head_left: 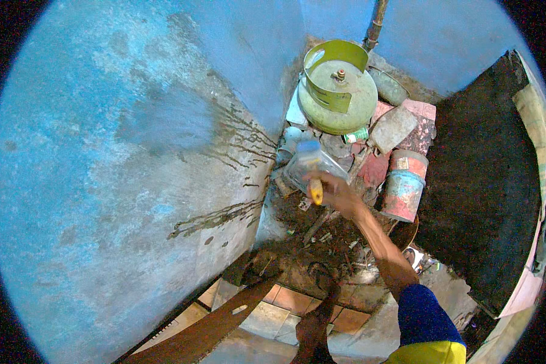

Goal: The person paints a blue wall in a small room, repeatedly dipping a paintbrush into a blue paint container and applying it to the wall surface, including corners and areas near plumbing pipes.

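Note:
My right hand [333,194] reaches forward over a cluttered corner, its fingers closed round a yellow handle [316,191]. Just beyond the fingers is a translucent, pale shape [327,165] with a blurred blue patch at its far end. Motion smears it, so I cannot tell whether it is one piece with the handle. Below, dark rubble and scraps [315,227] cover the ground. My left hand does not show. A long brown tapering shape [218,324] with a pale oblong mark crosses the lower left; I cannot tell what it is.
A green gas cylinder [337,100] stands at the back. Right of it lie a grey block [393,128] and a pink and blue paint-stained can [404,185]. A blue wall [103,182] with dark drips rises at left, a large black panel [479,182] at right. Tiles [294,300] lie nearer.

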Action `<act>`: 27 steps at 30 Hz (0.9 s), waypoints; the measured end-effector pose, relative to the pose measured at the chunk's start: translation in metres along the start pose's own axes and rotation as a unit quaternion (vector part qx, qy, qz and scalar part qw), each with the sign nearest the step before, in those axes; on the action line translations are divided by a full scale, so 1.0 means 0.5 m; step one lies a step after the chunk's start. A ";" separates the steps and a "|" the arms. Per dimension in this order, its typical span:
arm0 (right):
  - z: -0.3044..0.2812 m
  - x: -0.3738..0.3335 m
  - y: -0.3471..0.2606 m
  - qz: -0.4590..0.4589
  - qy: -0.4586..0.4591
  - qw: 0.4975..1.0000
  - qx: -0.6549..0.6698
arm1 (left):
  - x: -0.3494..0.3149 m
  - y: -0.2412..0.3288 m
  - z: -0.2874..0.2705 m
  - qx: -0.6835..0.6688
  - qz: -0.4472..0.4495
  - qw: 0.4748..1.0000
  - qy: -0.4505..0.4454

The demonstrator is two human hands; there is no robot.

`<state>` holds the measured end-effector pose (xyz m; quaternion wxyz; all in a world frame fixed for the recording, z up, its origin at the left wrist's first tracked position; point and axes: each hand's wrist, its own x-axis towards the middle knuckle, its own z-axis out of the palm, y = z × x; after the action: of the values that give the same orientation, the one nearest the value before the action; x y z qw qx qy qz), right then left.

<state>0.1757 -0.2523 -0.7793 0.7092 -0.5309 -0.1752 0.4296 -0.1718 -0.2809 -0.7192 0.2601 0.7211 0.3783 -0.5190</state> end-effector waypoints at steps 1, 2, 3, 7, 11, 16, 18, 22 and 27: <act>0.023 -0.011 -0.040 -0.020 -0.046 0.996 -0.067 | -0.002 -0.003 0.001 -0.005 -0.004 1.000 0.000; 0.039 -0.018 -0.060 -0.040 -0.092 0.986 -0.134 | -0.002 -0.005 0.002 -0.007 -0.006 1.000 0.000; 0.038 -0.029 -0.063 0.004 -0.099 0.993 -0.064 | -0.002 -0.003 -0.001 -0.006 -0.003 1.000 0.001; 0.032 -0.035 -0.061 0.085 -0.069 0.981 -0.161 | 0.000 0.000 -0.005 -0.002 -0.001 1.000 -0.002; 0.018 0.042 0.010 -0.138 0.115 0.904 -0.388 | 0.001 -0.001 -0.013 0.000 -0.003 1.000 -0.003; 0.005 0.235 0.054 -0.295 0.339 0.769 -0.455 | 0.000 -0.005 -0.019 0.001 0.005 1.000 0.003; 0.025 0.319 0.007 -0.137 0.322 0.802 -0.483 | 0.003 -0.010 -0.018 -0.005 -0.003 1.000 0.002; -0.030 0.437 -0.016 -0.152 0.393 0.830 -0.366 | 0.000 -0.007 -0.015 0.006 0.009 1.000 -0.001; -0.012 0.424 -0.051 -0.123 0.329 0.878 -0.325 | -0.005 -0.017 -0.016 -0.006 0.003 1.000 -0.001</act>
<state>0.3114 -0.0892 -0.8028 0.5609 -0.8162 -0.1258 0.0583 -0.1747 -0.2705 -0.7138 0.2666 0.7203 0.3790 -0.5162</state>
